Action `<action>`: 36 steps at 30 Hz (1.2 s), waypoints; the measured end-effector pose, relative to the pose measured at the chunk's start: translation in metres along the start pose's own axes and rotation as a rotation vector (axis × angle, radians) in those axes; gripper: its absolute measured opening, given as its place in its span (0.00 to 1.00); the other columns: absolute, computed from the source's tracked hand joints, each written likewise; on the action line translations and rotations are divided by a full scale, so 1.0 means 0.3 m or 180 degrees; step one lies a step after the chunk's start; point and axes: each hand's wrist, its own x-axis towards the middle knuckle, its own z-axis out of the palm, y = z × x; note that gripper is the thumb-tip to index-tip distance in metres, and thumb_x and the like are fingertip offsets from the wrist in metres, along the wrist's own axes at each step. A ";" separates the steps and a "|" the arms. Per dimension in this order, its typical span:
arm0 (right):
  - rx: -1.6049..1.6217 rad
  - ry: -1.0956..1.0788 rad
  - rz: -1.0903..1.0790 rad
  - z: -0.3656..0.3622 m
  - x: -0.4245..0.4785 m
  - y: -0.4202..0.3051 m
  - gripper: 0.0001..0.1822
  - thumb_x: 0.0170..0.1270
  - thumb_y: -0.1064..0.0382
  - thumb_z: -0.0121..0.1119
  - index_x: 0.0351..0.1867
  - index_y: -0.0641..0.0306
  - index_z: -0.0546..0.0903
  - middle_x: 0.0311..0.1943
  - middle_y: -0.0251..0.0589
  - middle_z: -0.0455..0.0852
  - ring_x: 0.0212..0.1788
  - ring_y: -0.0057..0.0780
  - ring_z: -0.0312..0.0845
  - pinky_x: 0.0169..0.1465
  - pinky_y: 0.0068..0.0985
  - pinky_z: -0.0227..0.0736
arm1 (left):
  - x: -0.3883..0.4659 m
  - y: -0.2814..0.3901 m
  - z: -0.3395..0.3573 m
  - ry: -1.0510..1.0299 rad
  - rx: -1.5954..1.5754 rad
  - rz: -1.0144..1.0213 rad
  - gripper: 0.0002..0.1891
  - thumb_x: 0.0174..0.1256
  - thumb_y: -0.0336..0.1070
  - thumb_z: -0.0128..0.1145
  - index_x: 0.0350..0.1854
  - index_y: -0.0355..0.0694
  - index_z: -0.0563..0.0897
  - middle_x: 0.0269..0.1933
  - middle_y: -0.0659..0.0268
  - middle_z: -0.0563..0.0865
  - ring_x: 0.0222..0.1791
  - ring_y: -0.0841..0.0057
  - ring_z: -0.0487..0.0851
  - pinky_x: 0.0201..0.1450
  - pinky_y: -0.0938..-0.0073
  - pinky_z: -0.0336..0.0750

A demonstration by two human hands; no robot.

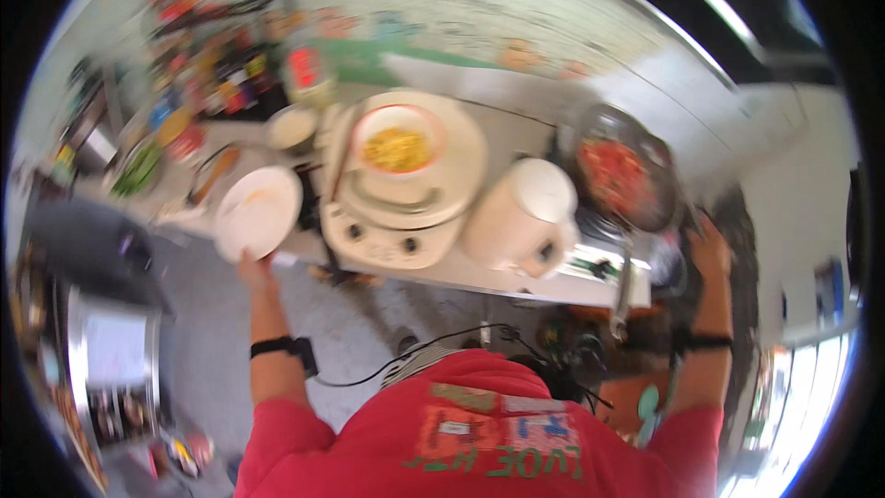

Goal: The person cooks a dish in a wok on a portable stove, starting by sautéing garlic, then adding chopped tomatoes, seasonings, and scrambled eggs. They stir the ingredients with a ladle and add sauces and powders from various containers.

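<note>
My left hand point(256, 268) grips the near rim of a white plate point(261, 211), tilted and holding only a yellowish smear, at the counter's front edge. On the far right my right hand point(710, 247) is closed around the end of a thin utensil handle point(691, 211), blurred by motion. That handle runs toward a frying pan point(662, 152) on a stove. Chopped red tomato point(619, 176) lies in the pan, and the pan's own handle point(623, 290) points toward me, untouched. A red-rimmed white bowl point(432, 126) of scrambled egg point(396, 150) sits between my hands.
The bowl rests on a round cream electric cooker point(456, 180) with knobs. Chopsticks point(348, 152) lie on its left. A cream kettle point(515, 221) stands beside the pan. Jars, a wooden-handled tool point(216, 175) and green vegetables point(138, 169) are at left. A black cable point(415, 357) hangs before me.
</note>
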 end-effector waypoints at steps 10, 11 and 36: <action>0.0038 -0.0510 -0.0634 -0.068 -0.200 -0.059 0.28 0.57 0.56 0.54 0.61 0.48 0.67 0.46 0.50 0.79 0.48 0.49 0.74 0.50 0.38 0.68 | 0.075 -0.059 0.004 0.0111 0.0081 -0.0463 0.21 0.70 0.42 0.39 0.57 0.32 0.66 0.51 0.53 0.76 0.46 0.65 0.79 0.43 0.71 0.80; 0.0340 -0.0403 -0.0723 -0.133 -0.246 -0.052 0.28 0.56 0.58 0.55 0.61 0.48 0.67 0.45 0.50 0.80 0.47 0.50 0.75 0.49 0.38 0.69 | 0.071 -0.058 -0.003 0.0144 0.0127 -0.0507 0.21 0.70 0.42 0.38 0.57 0.32 0.65 0.51 0.53 0.76 0.46 0.65 0.79 0.44 0.71 0.79; 0.0439 -0.0333 -0.0585 0.143 -0.052 -0.101 0.19 0.59 0.59 0.53 0.47 0.62 0.62 0.29 0.52 0.82 0.32 0.51 0.80 0.35 0.41 0.74 | -0.555 0.198 0.401 -0.0150 0.1222 0.0584 0.18 0.63 0.40 0.45 0.55 0.42 0.67 0.27 0.69 0.74 0.20 0.84 0.70 0.20 0.83 0.65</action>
